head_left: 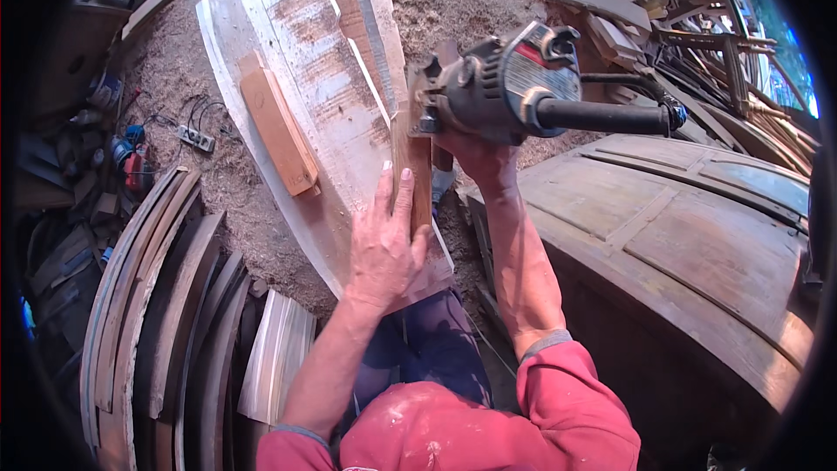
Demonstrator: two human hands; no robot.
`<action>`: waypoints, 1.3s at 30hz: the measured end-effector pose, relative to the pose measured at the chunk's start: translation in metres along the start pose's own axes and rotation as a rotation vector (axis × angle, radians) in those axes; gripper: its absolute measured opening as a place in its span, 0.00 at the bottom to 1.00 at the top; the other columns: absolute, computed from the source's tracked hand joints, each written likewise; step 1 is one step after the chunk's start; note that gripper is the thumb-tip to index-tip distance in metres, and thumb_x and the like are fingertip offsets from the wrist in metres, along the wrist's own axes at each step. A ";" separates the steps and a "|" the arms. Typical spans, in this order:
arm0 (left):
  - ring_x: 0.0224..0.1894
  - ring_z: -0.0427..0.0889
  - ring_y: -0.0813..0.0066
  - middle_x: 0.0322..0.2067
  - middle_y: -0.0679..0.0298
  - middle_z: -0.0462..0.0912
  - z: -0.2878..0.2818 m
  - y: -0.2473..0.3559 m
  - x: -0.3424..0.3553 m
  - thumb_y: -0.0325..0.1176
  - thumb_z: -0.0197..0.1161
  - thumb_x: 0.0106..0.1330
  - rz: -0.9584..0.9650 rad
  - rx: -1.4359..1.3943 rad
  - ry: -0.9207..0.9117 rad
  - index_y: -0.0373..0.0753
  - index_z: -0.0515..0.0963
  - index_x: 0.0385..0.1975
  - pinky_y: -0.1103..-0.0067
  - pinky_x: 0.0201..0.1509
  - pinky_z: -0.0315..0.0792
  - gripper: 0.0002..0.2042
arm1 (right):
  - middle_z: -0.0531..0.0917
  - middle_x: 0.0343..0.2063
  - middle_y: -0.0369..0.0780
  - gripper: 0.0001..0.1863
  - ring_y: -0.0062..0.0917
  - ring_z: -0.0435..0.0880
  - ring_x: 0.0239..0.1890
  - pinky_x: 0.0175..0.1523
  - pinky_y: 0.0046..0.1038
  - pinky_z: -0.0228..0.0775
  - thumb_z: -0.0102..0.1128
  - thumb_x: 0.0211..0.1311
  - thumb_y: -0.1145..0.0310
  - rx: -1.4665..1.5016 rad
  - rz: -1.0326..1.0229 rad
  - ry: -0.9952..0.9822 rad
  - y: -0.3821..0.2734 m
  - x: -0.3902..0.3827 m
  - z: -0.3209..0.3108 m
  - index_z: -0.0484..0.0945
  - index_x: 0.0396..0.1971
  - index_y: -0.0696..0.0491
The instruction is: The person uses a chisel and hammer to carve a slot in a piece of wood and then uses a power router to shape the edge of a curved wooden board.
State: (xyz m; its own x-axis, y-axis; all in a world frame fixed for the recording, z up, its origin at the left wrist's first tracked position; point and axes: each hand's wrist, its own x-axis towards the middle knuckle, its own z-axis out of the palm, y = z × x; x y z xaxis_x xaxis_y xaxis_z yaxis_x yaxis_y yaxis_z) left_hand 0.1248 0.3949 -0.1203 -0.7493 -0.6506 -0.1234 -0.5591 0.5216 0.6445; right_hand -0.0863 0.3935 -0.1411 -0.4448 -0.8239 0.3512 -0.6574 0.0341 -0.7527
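My left hand point(384, 240) lies flat on a narrow wooden strip point(420, 183), its fingers stretched forward along the wood. Just beyond those fingertips a dark corded power tool point(497, 87) sits over the strip, its long black handle pointing right. Under the tool's body my right hand point(488, 161) grips it, with most fingers hidden. The tool's cutting part is also out of sight, so its exact kind cannot be told. A wide pale plank point(305, 61) with rough brown patches lies beneath the strip. A stack of short reddish-brown boards point(275, 131) rests on that plank.
Wood shavings point(261, 227) cover the ground. Curved boards point(139, 314) stand at the lower left, near a power strip point(195, 139) with cables. A large panelled wooden door point(663, 218) lies at the right. Scrap timber point(610, 35) is heaped at the far right.
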 end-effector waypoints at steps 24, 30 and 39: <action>0.59 0.74 0.38 0.59 0.37 0.73 0.010 -0.076 -0.064 0.45 0.52 0.78 -0.375 0.090 0.636 0.27 0.64 0.67 0.59 0.62 0.71 0.28 | 0.79 0.52 0.38 0.33 0.28 0.79 0.55 0.64 0.31 0.68 0.77 0.46 0.74 0.092 0.212 0.121 -0.012 -0.087 -0.091 0.75 0.57 0.56; 0.58 0.76 0.29 0.61 0.29 0.71 0.029 -0.088 -0.055 0.50 0.46 0.80 -0.593 -0.047 0.604 0.34 0.51 0.75 0.53 0.61 0.71 0.33 | 0.83 0.52 0.38 0.38 0.30 0.81 0.56 0.66 0.38 0.70 0.78 0.48 0.73 -0.212 0.081 0.047 0.026 -0.139 -0.094 0.74 0.62 0.54; 0.60 0.76 0.31 0.60 0.29 0.72 -0.001 -0.128 -0.046 0.44 0.47 0.81 -0.301 0.037 0.558 0.27 0.59 0.71 0.56 0.60 0.73 0.29 | 0.83 0.55 0.38 0.29 0.29 0.81 0.59 0.71 0.38 0.65 0.77 0.51 0.73 -0.017 0.325 0.144 0.034 -0.164 -0.087 0.80 0.57 0.54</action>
State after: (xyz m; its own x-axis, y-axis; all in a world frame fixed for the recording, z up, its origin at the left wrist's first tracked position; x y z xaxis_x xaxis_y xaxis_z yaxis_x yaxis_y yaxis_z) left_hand 0.2310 0.3577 -0.1965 -0.2650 -0.9564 0.1232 -0.7361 0.2832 0.6148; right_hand -0.0891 0.5787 -0.1757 -0.7126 -0.6804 0.1711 -0.4775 0.2917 -0.8288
